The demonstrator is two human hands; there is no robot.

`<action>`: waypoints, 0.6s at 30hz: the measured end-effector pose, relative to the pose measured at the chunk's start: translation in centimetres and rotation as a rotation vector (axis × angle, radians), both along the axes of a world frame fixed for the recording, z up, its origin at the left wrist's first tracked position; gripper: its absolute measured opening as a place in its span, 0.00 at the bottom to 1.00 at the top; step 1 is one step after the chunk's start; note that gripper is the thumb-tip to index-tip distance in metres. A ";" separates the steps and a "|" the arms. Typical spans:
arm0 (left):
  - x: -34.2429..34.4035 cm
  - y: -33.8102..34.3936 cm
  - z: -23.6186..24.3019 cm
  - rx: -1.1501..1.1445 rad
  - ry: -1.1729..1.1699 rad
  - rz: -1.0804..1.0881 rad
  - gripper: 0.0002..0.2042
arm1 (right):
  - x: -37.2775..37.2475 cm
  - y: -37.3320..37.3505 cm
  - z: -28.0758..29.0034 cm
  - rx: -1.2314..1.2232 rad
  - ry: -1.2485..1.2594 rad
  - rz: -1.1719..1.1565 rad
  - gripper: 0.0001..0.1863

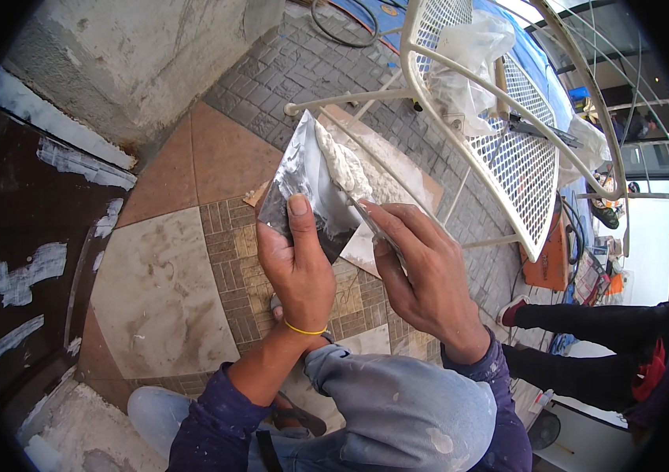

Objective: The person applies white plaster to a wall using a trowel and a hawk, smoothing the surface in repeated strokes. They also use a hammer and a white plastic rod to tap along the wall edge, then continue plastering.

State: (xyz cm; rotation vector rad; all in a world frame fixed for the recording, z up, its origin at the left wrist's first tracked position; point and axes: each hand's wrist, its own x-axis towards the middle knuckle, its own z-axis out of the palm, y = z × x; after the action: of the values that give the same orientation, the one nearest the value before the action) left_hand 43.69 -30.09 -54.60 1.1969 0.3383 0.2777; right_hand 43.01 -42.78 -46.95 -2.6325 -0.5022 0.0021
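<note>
My left hand [299, 267] grips the lower end of a flat metal plate [291, 169], its thumb lying on top of the smeared face. A thick ridge of off-white putty [344, 167] sits along the plate's right side. In my right hand [433, 275] is a thin scraper [359, 209], mostly covered by the fingers, with its edge at the putty. Beyond the plate, a putty-smeared board [425, 189] lies low near the chair.
A white metal mesh chair [499, 149] stands at the far right, holding plastic bags [472, 67]. To the left is a dark panel [27, 212] with white patches below a rough concrete wall [138, 63]. Another person's dark-trousered legs [586, 322] and an orange box [547, 256] are at right.
</note>
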 end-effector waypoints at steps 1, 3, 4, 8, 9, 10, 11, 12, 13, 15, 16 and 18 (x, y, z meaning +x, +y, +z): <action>0.0 0.0 -0.1 -0.002 -0.019 -0.002 0.14 | 0.0 0.0 -0.1 -0.004 0.004 -0.007 0.25; -0.1 -0.1 -0.2 0.012 -0.024 -0.005 0.14 | 0.0 0.0 -0.3 -0.009 0.000 -0.012 0.25; -0.1 -0.1 -0.2 0.022 -0.026 -0.002 0.14 | 0.0 0.0 -0.4 -0.011 -0.001 -0.015 0.25; -0.1 -0.2 -0.4 0.029 -0.024 -0.010 0.15 | 0.2 0.3 -0.6 -0.006 -0.005 -0.011 0.25; -0.1 -0.2 -0.4 0.015 -0.028 -0.008 0.15 | 0.3 0.3 -0.6 -0.003 0.004 -0.015 0.26; -0.1 -0.2 -0.5 0.018 -0.025 -0.014 0.15 | 0.3 0.4 -0.6 0.000 0.013 -0.019 0.26; -0.1 -0.2 -0.5 0.021 -0.023 -0.021 0.15 | 0.3 0.4 -0.6 0.002 0.017 -0.018 0.26; -0.1 -0.1 -0.6 0.023 -0.022 -0.027 0.15 | 0.3 0.5 -0.6 0.004 0.023 -0.016 0.26; -0.1 -0.1 -0.7 0.024 -0.018 -0.042 0.15 | 0.3 0.5 -0.6 0.008 0.030 -0.013 0.26; -0.2 -0.1 -0.9 0.035 0.010 -0.069 0.15 | 0.3 0.5 -0.7 -0.005 0.038 -0.005 0.27; -0.2 -0.1 -1.0 0.028 -0.011 -0.063 0.15 | 0.3 0.5 -0.8 -0.009 0.042 -0.001 0.27; -0.2 -0.2 -1.0 0.032 -0.006 -0.052 0.16 | 0.2 0.5 -1.1 0.017 0.034 0.009 0.27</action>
State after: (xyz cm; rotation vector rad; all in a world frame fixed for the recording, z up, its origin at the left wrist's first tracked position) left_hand 43.47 -30.30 -55.63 1.2338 0.2981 0.2426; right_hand 43.23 -42.23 -48.03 -2.6094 -0.5004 0.0459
